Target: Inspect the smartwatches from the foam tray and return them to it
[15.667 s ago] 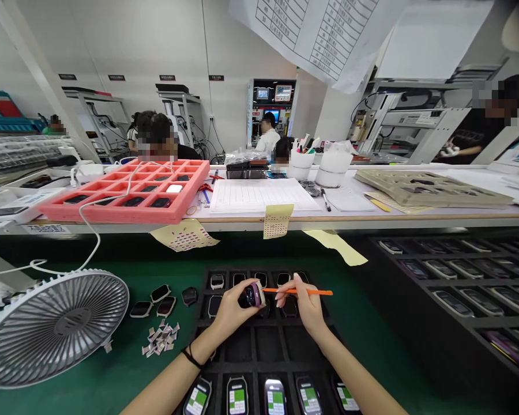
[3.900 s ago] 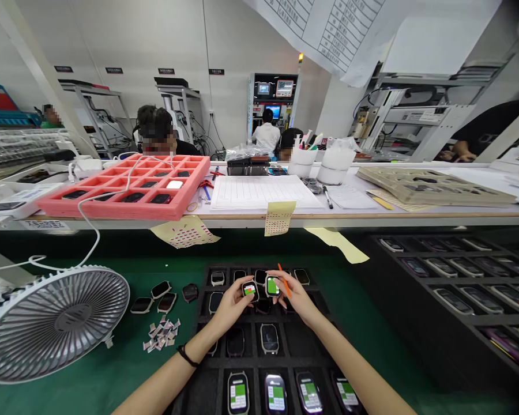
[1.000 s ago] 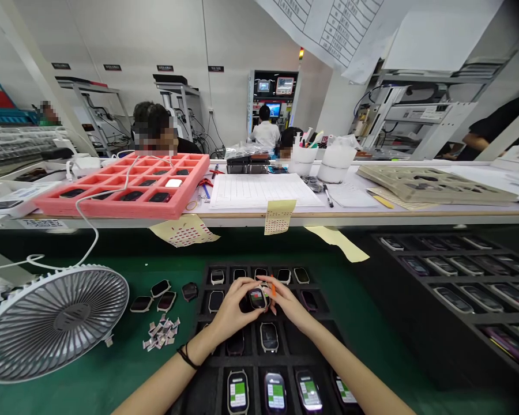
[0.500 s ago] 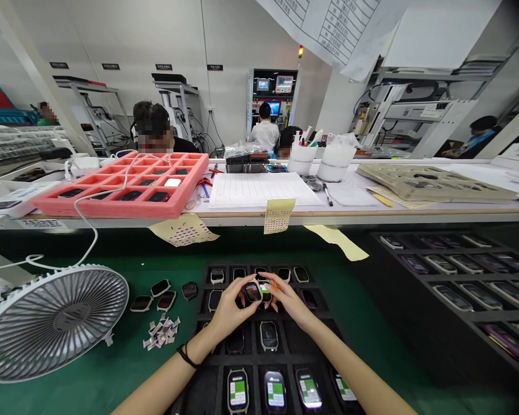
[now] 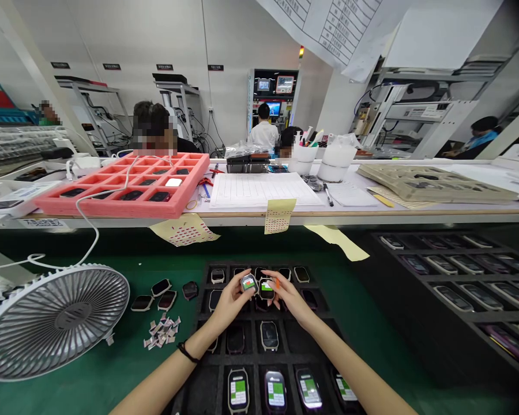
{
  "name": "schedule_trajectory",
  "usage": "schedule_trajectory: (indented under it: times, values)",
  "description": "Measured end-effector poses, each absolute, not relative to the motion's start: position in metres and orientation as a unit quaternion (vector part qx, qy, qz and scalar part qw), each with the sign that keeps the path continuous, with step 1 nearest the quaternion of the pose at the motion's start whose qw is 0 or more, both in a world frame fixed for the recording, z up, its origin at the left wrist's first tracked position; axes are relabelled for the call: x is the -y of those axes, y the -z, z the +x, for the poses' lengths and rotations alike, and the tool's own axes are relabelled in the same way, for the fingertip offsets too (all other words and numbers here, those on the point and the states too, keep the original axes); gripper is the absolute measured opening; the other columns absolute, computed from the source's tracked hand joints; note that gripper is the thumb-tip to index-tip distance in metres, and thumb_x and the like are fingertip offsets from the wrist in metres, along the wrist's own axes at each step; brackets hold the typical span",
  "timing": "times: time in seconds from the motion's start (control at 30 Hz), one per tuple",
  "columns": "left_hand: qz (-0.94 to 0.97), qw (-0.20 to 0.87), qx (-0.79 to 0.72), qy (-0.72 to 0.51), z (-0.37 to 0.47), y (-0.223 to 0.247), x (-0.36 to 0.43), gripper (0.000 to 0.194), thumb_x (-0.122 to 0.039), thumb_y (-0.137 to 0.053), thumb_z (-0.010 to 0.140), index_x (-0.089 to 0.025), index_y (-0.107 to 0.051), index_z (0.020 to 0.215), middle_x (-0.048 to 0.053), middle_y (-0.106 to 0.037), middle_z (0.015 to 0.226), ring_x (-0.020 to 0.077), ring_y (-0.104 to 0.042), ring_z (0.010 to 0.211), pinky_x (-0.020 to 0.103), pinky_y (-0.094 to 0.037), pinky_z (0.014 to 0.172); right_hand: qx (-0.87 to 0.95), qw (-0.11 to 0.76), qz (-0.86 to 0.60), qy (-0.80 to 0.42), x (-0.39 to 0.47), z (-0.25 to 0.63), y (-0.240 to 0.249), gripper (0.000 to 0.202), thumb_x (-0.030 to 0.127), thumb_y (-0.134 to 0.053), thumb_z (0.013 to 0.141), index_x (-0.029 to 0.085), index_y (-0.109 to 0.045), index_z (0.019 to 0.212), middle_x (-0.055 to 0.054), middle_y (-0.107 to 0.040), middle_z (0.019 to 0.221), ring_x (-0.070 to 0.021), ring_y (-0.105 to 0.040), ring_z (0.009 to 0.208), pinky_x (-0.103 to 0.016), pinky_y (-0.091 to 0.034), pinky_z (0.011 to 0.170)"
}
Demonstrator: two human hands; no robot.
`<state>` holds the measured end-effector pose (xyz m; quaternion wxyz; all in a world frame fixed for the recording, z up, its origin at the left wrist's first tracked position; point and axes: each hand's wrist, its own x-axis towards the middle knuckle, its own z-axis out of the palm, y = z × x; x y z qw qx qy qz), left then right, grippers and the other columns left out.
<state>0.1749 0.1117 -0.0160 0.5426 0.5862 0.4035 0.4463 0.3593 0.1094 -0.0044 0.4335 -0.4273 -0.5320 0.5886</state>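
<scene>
My left hand (image 5: 232,298) grips a smartwatch body (image 5: 249,283) without a strap, its lit screen showing green and red, the thumb on its lower edge. Close beside it, my right hand (image 5: 290,297) is closed on a second smartwatch (image 5: 267,289) with a green and white band on a dark screen. Something small and orange shows at the right fingers. Both hands are above a black foam tray (image 5: 246,359) with watches in its compartments. In the front row, a watch (image 5: 238,390) and others have lit green and white screens.
A white fan (image 5: 73,317) stands at left. Near it lie loose watches (image 5: 141,302) and a pile of small tabs (image 5: 162,331) on the green mat. More watches fill a black tray (image 5: 415,323) at right. A shelf ahead bears a pink foam tray (image 5: 177,207).
The watch in my left hand has moved slightly left, away from the other one, and its screen now shows green and red. My right hand keeps its watch in nearly the same place.
</scene>
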Motion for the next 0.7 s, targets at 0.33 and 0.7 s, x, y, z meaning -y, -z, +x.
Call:
schedule_trajectory:
  times: [0.33, 0.7]
  values:
    - [0.568, 0.547, -0.418, -0.452, 0.1741, 0.0083, -0.1115, 0.047, -0.046, -0.055, 0.081, -0.017, -0.057, 0.119, 0.006, -0.064, 0.093, 0.0153, -0.057, 0.07, 0.024, -0.045, 0.059, 0.531, 0.43, -0.435, -0.587, -0.1082, 0.3608, 0.0004, 0.048, 0.052, -0.057, 0.08, 0.022, -0.056, 0.117, 0.003, -0.05, 0.067, -0.0127, -0.059, 0.054, -0.021, -0.038, 0.043]
    - [0.599, 0.53, -0.403, -0.445, 0.1736, 0.0119, -0.1116, 0.046, -0.043, -0.06, 0.079, -0.018, -0.056, 0.118, 0.01, -0.062, 0.112, 0.0222, -0.06, 0.094, 0.029, -0.048, 0.075, 0.534, 0.424, -0.431, -0.591, -0.1105, 0.3608, 0.0056, 0.05, 0.052, -0.055, 0.079, 0.021, -0.052, 0.118, 0.003, -0.051, 0.067, -0.0135, -0.059, 0.055, -0.021, -0.036, 0.043]
